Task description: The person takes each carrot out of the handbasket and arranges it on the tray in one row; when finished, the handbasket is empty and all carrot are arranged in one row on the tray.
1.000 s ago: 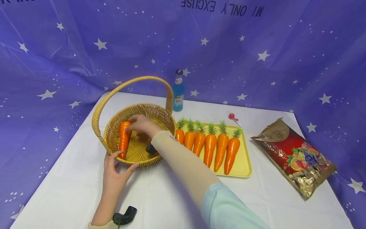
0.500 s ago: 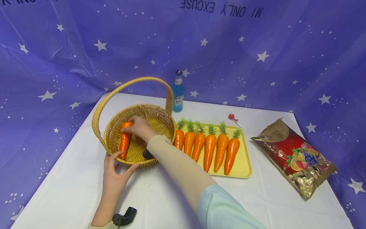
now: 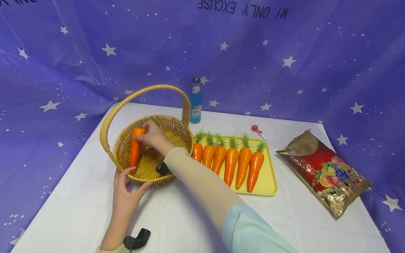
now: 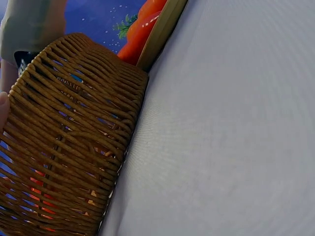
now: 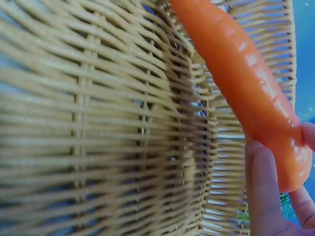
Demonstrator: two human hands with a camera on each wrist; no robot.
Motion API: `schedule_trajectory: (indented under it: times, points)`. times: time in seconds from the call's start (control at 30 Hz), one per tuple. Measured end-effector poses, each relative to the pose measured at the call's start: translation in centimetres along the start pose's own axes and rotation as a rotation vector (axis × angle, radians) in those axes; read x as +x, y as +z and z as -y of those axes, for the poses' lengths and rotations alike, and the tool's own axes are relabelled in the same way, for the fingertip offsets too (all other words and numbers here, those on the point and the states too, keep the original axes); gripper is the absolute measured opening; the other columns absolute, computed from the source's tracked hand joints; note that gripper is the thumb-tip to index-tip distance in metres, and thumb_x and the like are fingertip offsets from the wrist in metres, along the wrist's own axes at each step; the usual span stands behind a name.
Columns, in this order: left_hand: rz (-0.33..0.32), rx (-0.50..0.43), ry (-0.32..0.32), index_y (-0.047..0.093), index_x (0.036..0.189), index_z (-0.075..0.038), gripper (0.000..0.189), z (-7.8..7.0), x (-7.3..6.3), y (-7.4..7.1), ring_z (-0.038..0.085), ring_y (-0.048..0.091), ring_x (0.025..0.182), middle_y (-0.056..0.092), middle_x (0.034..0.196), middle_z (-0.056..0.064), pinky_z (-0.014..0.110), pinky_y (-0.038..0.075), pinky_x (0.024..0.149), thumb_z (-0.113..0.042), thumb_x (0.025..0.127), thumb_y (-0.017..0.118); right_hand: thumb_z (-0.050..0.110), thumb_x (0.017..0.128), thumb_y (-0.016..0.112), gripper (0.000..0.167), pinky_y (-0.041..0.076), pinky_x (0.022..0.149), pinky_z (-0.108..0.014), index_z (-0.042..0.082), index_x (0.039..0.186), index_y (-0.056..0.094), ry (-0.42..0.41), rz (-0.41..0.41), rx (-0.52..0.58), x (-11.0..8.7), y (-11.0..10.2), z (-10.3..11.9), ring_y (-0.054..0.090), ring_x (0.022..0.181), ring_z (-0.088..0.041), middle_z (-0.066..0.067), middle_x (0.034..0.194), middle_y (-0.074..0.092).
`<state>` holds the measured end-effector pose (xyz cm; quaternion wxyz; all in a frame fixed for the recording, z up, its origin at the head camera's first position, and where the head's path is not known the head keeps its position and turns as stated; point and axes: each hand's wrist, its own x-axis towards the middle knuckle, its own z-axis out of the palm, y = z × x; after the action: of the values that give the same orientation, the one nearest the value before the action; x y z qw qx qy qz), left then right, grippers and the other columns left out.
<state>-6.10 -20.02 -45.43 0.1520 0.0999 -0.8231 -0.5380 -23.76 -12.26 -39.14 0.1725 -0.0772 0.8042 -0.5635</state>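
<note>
An orange carrot (image 3: 135, 149) stands lengthwise inside the left part of the wicker basket (image 3: 172, 123). My right hand (image 3: 155, 137) reaches into the basket and pinches the carrot near its thick end. In the right wrist view, thumb and fingers lie on both sides of the carrot (image 5: 246, 69), with some green leaves below it. My left hand (image 3: 124, 196) holds the near rim of the basket, fingertips over the edge and thumb against the outside. The left wrist view shows the woven basket wall (image 4: 74, 128) close up.
A yellow tray (image 3: 270, 175) with several carrots in a row lies right of the basket. A blue bottle (image 3: 196, 109) stands behind. Farther right are a red lollipop (image 3: 255, 128) and a red-gold bag (image 3: 326, 172). The basket's tall handle (image 3: 148, 89) arches above its opening.
My right hand has closed its fingers round the carrot's top end. The carrot has shifted slightly up and left. My left hand keeps its place on the rim.
</note>
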Motion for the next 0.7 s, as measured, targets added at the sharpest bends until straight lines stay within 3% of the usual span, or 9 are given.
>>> schedule_trajectory:
  times: [0.33,0.5,0.7]
  points:
    - [0.009,0.01,-0.011,0.047,0.13,-0.009,0.067,0.1,0.0,0.2,0.026,0.023,0.139,0.016,0.156,0.009,0.057,0.035,0.103,-0.017,0.075,0.084,0.011,0.082,0.077,0.041,0.058,0.074,-0.044,0.008,0.113,0.051,-0.005,0.037,0.152,0.1,-3.1,-0.2,0.068,0.08,-0.034,-0.011,0.089,0.059]
    - [0.004,0.0,-0.006,0.048,0.131,-0.008,0.067,0.1,0.0,0.1,0.023,0.024,0.138,0.018,0.155,0.007,0.053,0.037,0.102,-0.015,0.075,0.085,0.008,0.083,0.076,0.041,0.058,0.073,-0.043,0.007,0.116,0.05,-0.036,0.08,0.294,-0.6,-5.7,0.2,0.068,0.081,-0.034,-0.015,0.092,0.061]
    - [0.002,-0.013,-0.002,0.048,0.131,-0.007,0.067,-0.1,0.0,0.0,0.022,0.026,0.137,0.02,0.154,0.007,0.051,0.038,0.1,-0.013,0.075,0.084,0.008,0.085,0.074,0.043,0.058,0.075,-0.039,0.006,0.119,0.048,-0.074,0.108,0.386,-2.7,-9.0,1.2,0.069,0.083,-0.028,-0.017,0.102,0.063]
